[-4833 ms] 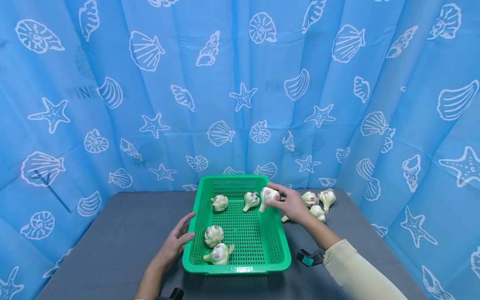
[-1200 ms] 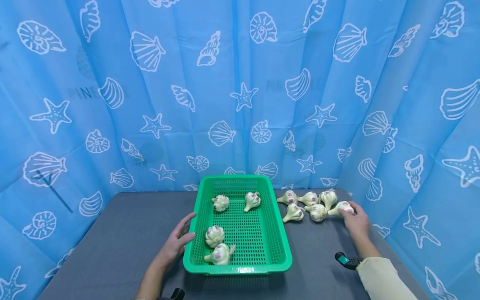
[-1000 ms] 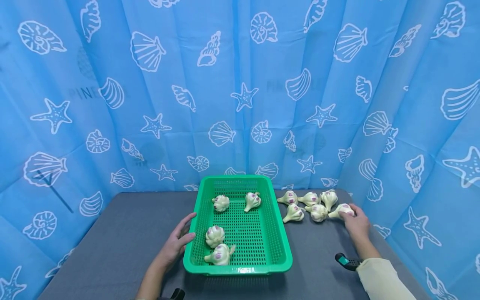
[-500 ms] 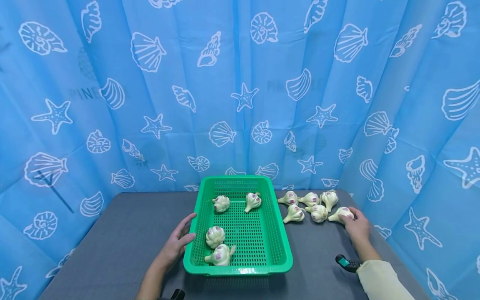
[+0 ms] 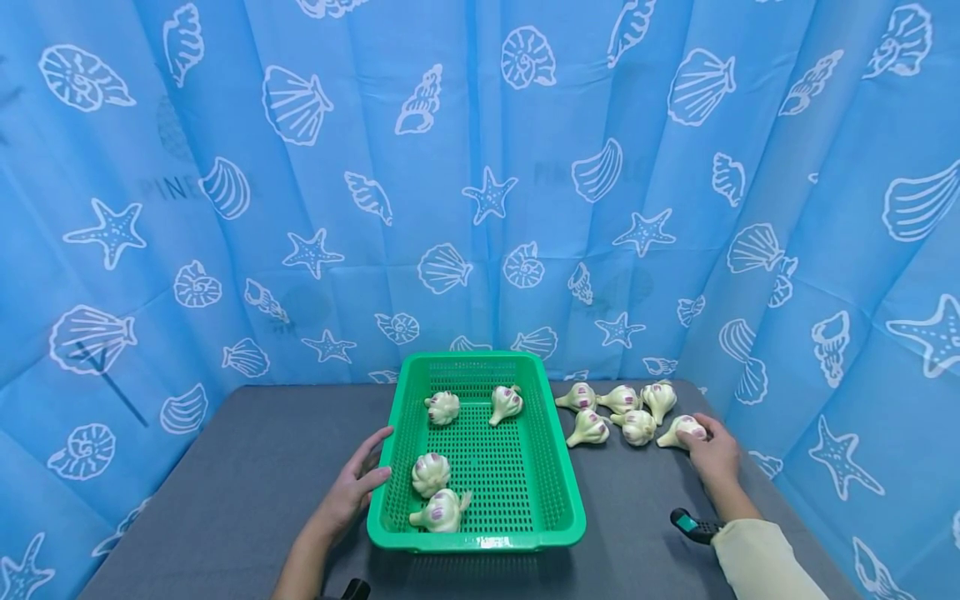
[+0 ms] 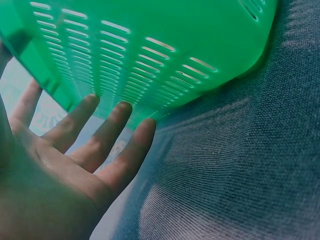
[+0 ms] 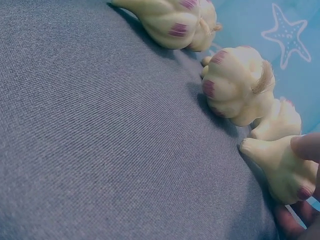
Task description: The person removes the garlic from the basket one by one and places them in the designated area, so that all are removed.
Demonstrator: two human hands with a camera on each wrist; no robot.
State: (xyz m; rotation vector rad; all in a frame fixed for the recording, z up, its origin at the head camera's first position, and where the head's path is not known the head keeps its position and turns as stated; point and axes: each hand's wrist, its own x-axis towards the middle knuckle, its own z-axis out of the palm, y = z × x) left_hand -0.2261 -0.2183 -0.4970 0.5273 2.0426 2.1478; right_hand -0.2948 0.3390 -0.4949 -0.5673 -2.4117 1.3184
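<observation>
A green perforated plastic basket [image 5: 555,500] stands mid-table with several garlic bulbs inside, among them one bulb [image 5: 440,510] near its front left corner. My left hand [image 5: 351,483] rests against the basket's left side. In the left wrist view its fingers [image 6: 117,117] stretch out along the slotted outer wall. At the far right, my right hand [image 5: 716,454] holds a purple-streaked garlic bulb [image 5: 681,431] low at the table, thumb on the near side, its stem pointing left. The right wrist view shows this bulb [image 7: 287,170] at the right edge, part of the hand cut off.
More garlic bulbs [image 5: 636,426] lie in a loose cluster between the basket and my right hand. Grey cloth covers the table [image 5: 285,450]. A blue curtain [image 5: 480,167] with white shell prints hangs behind and at both sides.
Almost five seconds ago my right hand held a garlic bulb over the basket's right rim; since then it has gone right to the table. Lately that bulb has shifted slightly. My left hand stayed put.
</observation>
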